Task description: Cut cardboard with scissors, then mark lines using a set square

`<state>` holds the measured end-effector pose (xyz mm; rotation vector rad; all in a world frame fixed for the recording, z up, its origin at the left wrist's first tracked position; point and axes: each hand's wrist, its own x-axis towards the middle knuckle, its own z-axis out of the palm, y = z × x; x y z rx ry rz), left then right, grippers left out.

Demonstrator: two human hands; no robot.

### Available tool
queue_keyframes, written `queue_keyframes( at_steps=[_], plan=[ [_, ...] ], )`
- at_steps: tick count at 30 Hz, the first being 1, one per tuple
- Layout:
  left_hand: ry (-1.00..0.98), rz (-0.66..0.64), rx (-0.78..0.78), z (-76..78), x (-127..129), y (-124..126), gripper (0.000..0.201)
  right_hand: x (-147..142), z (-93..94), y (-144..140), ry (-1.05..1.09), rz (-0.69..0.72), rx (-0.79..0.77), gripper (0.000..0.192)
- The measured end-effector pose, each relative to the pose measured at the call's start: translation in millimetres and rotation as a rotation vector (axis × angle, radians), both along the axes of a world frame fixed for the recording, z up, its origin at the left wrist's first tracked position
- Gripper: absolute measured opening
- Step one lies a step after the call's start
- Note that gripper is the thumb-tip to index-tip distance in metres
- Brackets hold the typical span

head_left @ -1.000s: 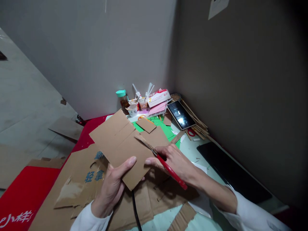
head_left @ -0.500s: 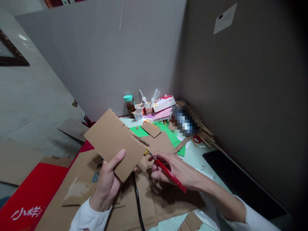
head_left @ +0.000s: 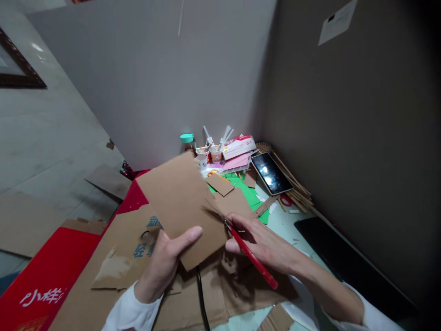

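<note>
This looks like a craft corner in a room at home or in a small office. A table [head_left: 292, 225] sits pushed into the corner where two plain grey walls [head_left: 165, 87] meet. Cut cardboard sheets [head_left: 113, 262] lie all over it. At the back stand paper cups [head_left: 209, 156] full of pens and sticks, a bottle with a green cap [head_left: 187, 139], a pink box [head_left: 237, 146], green paper [head_left: 250, 195] and a tablet [head_left: 272, 173]. More cardboard lies on the tiled floor [head_left: 44, 151].

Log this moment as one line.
left hand: holds brown cardboard piece | right hand: holds red-handled cutter, blade at cardboard edge
</note>
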<state>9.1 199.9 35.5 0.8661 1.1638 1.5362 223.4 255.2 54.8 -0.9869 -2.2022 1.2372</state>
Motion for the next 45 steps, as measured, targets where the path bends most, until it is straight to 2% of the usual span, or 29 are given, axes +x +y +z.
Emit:
queue_keyframes(
  at_steps=[3, 8, 11, 25, 33, 35, 38, 41, 45],
  plan=[
    [0.052, -0.086, -0.006, -3.7, 5.1, -2.4, 0.069, 0.2, -1.4, 0.6, 0.001, -0.005, 0.030, 0.033],
    [0.101, -0.168, -0.016, -6.5, 5.5, -5.9, 0.060, 0.2, -4.6, -2.2, -0.106, -0.045, 0.118, 0.051],
    [0.120, -0.202, -0.027, -6.9, 3.8, -7.6, 0.057, -1.3, -7.3, -3.3, -0.130, -0.072, 0.127, 0.055],
    [0.165, -0.166, -0.066, -6.4, 5.0, -6.6, 0.053, -12.7, -13.4, -3.0, -0.099, -0.156, 0.156, 0.056],
    [0.247, -0.199, -0.070, -0.2, 9.7, -11.0, 0.052, -5.4, -7.6, -4.0, -0.116, -0.176, 0.130, 0.069],
    [0.233, -0.205, -0.076, -1.9, 8.8, -11.4, 0.053, -6.4, -7.4, -4.6, -0.104, -0.183, 0.130, 0.068],
    [0.186, -0.206, -0.083, -6.3, 7.3, -12.5, 0.055, -9.9, -7.8, -4.9, -0.090, -0.204, 0.142, 0.056],
    [0.094, -0.184, -0.109, -6.2, 7.9, -11.1, 0.057, -12.2, -8.0, -5.1, -0.084, -0.219, 0.155, 0.055],
    [-0.094, -0.044, -0.163, 3.7, 4.8, -2.3, 0.052, -13.9, -8.8, -6.2, -0.075, -0.174, 0.144, 0.050]
  ],
)
